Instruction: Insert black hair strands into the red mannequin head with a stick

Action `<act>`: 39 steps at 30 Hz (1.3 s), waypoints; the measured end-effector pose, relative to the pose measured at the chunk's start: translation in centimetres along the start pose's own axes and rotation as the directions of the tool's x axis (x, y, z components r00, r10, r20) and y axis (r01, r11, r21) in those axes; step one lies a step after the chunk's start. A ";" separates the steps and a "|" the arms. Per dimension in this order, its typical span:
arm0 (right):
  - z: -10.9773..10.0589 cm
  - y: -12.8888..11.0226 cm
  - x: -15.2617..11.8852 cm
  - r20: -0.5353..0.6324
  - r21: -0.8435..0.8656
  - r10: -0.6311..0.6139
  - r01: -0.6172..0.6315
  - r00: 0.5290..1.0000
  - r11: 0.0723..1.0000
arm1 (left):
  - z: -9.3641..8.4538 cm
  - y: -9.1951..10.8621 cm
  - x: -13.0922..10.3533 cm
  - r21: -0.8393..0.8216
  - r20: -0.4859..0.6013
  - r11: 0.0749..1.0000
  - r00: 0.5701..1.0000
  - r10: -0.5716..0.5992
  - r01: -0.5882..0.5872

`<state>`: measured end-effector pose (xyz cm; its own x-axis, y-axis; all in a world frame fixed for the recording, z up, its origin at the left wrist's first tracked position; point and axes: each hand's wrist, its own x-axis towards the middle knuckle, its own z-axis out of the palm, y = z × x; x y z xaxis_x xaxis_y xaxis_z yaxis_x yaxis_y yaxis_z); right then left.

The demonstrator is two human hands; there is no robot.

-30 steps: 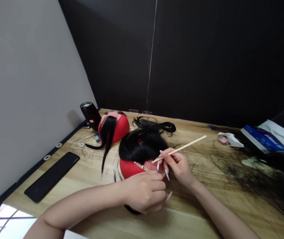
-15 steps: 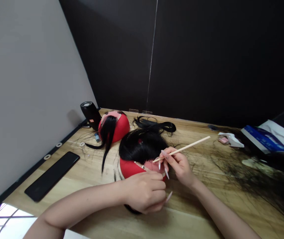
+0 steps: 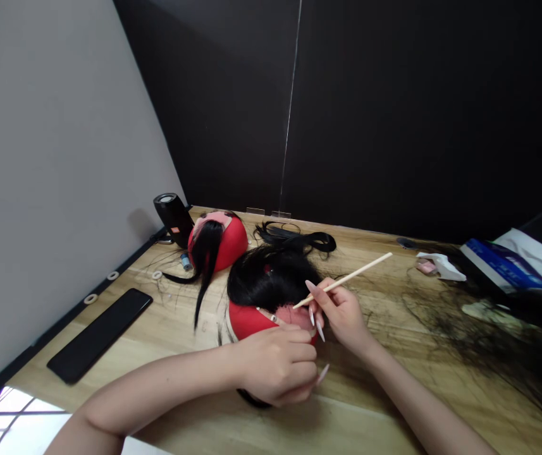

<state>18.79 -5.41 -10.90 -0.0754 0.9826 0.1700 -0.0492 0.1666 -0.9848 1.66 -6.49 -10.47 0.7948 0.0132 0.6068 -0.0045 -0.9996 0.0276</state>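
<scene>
Speaker (image 3: 174,218) behind-left of near red wig block (image 3: 250,323); black hair (image 3: 254,282) atop the block. I've got left hand (image 3: 277,366) at its front, fingertips hidden, can't tell grip; right hand (image 3: 345,318) at its right, pinching wooden stick (image 3: 360,272).

The left hand (image 3: 277,366) had most of its fingertips curled out of sight, so any grip there could not be told. It and the black hair (image 3: 275,287) covered much of the near red form (image 3: 252,322). The tip of the pale stick (image 3: 360,272) was too small to make out. Left forearm (image 3: 157,385) and right forearm (image 3: 413,401) ran off the bottom edge, loose hair (image 3: 484,344) off the right
</scene>
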 end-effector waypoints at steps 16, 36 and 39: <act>-1.2 -1.5 -0.7 0.201 -0.250 -0.132 0.181 0.971 0.951 | -0.1 0.1 0.2 -0.020 -0.014 1.000 1.000 0.000 0.000; -1.7 -1.2 -0.4 0.216 0.007 -0.052 0.052 0.975 0.999 | -0.3 0.1 0.5 0.001 -0.071 1.000 0.997 0.005 -0.005; -1.9 -1.3 -0.4 0.237 0.026 -0.054 0.049 0.970 0.998 | -0.3 0.1 0.5 -0.002 -0.074 1.000 0.997 0.003 -0.003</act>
<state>20.78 -5.87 -9.78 -0.3068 0.9245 0.2262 -0.0787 0.2122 -0.9740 1.87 -6.55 -9.88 0.7479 0.0119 0.6637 -0.0082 -0.9996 0.0272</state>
